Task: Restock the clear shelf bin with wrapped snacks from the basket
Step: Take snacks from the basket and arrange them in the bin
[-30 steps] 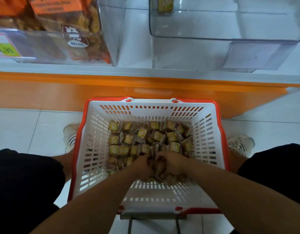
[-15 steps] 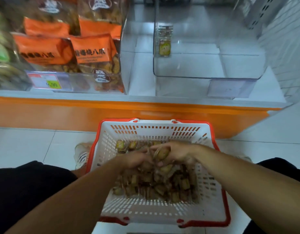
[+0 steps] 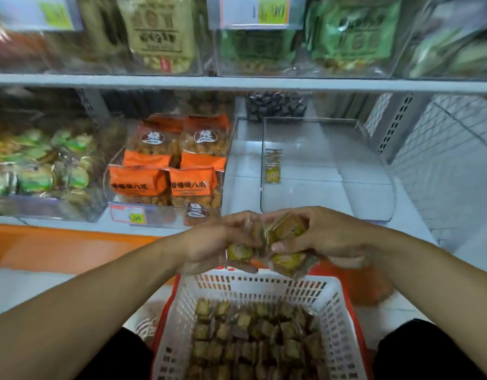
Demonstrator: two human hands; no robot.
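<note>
White tiled floor (image 3: pixel 23 286) below the hands; orange shelf base (image 3: pixel 72 248) left of them; white wire-grid panel (image 3: pixel 450 149) to their right.

wrapped snacks (image 3: pixel 284 231) above basket (image 3: pixel 182 325), clear bin (image 3: pixel 384 193) (near-empty)

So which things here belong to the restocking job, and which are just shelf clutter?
Job: handful of wrapped snacks held by left hand and right hand; white plastic basket with red rim; clear plastic shelf bin.
Bystanders: orange snack bags; green packets; price tag.

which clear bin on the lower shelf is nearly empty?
The rightmost clear bin, above the hands: it holds one wrapped snack; the others are packed.
</note>
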